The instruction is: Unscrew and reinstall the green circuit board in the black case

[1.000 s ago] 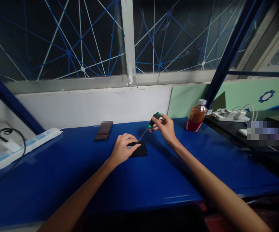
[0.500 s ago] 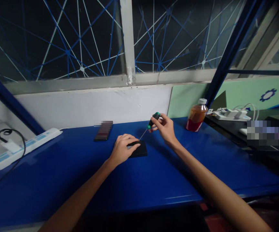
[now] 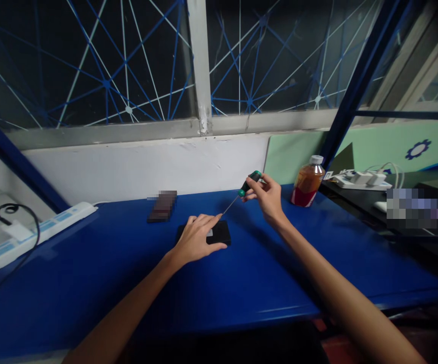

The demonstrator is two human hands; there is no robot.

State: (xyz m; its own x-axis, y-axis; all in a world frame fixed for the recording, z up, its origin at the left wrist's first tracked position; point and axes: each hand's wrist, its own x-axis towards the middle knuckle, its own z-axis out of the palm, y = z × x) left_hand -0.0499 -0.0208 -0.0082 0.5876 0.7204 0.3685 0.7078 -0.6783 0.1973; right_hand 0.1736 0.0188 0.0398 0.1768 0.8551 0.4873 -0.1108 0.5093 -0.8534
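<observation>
While the right hand (image 3: 267, 199) has its fingers closed around the handle of a green-and-black screwdriver (image 3: 242, 193), the left hand (image 3: 194, 240) lies spread across a flat black case (image 3: 221, 232), fingers extended, not curled into a fist. Left thumb is at the case's near edge, other fingers reach over its top toward the far side. Screwdriver slants, handle up and right, thin shaft running down and left to the case's far side, right beside the left index fingertip. Can't tell if the tip touches the case. Small pale label (image 3: 210, 233) shows on the case between left thumb and index finger.

Case lies flat on the blue tabletop (image 3: 242, 288), around the middle. Far left of it, a dark phone (image 3: 162, 205), partly pixelated, lies apart from the hands. Over at the left, a white power strip (image 3: 65, 218) with blue panels, white plug (image 3: 17, 231) in it, black cable (image 3: 38, 227) looping down. Right of the right hand, near the far edge, a bottle (image 3: 308, 183) stands upright: white cap, amber contents, red lower part. Farther right, a second white strip (image 3: 363, 184) with plugs, on a dark surface. Behind, a white wall (image 3: 146, 169) and a green panel (image 3: 293, 151).
</observation>
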